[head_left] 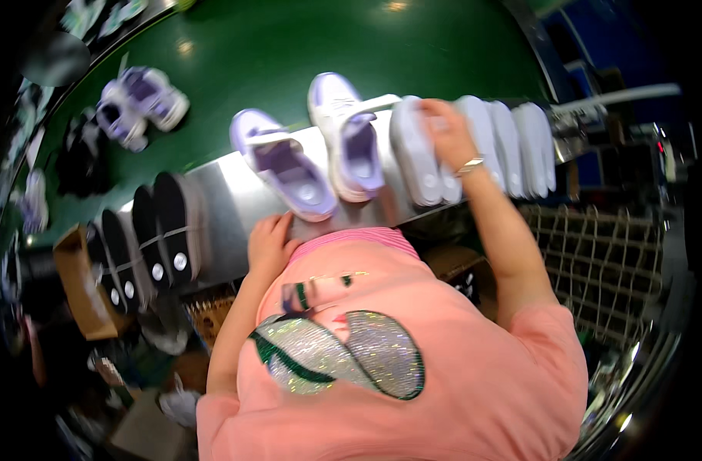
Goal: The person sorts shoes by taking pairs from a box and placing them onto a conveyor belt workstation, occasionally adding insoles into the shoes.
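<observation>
My right hand (449, 137) is closed around the upper end of white insoles (417, 157) at the left end of an upright row. How many it grips cannot be made out. The rest of the white insoles (529, 150) stand to its right. My left hand (269, 244) rests empty on the edge of the metal ledge (232, 223), its fingers loosely stretched out. Just beyond it, a lilac and white shoe (283, 165) lies with its opening toward me. A matching shoe (351, 142) sits to its right, closer to the white insoles.
Bundles of black insoles (170, 227) stand at the ledge's left, beside a cardboard box (90, 284). On the green belt (289, 54), another lilac pair (144, 106) lies near a black bundle (84, 157). A wire rack (597, 261) is below right.
</observation>
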`<state>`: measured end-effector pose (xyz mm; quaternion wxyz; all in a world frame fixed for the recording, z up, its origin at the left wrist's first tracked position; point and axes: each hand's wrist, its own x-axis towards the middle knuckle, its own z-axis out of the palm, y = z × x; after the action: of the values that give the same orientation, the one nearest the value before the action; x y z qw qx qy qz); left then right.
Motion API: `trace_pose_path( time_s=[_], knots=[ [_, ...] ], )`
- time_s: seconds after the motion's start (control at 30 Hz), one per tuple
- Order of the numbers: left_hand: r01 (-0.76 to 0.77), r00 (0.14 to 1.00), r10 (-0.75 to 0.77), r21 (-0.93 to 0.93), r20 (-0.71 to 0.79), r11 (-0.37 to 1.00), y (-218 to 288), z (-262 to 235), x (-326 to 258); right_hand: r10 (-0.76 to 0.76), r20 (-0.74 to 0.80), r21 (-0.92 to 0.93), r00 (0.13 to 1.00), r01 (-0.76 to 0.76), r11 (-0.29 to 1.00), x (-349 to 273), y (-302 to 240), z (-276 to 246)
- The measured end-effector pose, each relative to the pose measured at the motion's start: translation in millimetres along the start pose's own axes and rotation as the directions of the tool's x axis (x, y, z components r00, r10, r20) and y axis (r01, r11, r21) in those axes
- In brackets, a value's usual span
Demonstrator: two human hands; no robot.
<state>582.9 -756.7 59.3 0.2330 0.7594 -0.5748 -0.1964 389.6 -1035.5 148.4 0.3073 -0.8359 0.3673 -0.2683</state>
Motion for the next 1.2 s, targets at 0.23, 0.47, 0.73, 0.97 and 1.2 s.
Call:
trace_pose_path(
  time_s=[0.23,0.47,0.73,0.97,1.2],
  knots=[
    [0.133,0.974,-0.133,0.014,0.182,0.991,-1,-8,15,0.534,-0.22,-0.62,0.816,-0.54,0.569,-77,272,-150],
    [0.247,0.875,-0.253,-0.069,-0.413,0.967,-10,-74,-12,0.501,-0.23,-0.616,0.834,-0.523,0.589,-101,299,-164],
    [0.818,0.012,-0.262,-0.142,-0.965,0.558,-178,-282,-129,0.541,-0.267,-0.64,0.798,-0.566,0.519,-90,248,-166],
    [0.965,0.057,-0.653,-0.127,-0.755,0.23,-205,-267,-123,0.474,-0.414,-0.472,0.777,-0.628,0.618,-96,246,-182],
    [0.868,0.184,-0.807,-0.292,-0.561,0.401,-281,-238,-141,0.45,-0.393,-0.389,0.802,-0.589,0.709,-80,241,-192]
  ],
)
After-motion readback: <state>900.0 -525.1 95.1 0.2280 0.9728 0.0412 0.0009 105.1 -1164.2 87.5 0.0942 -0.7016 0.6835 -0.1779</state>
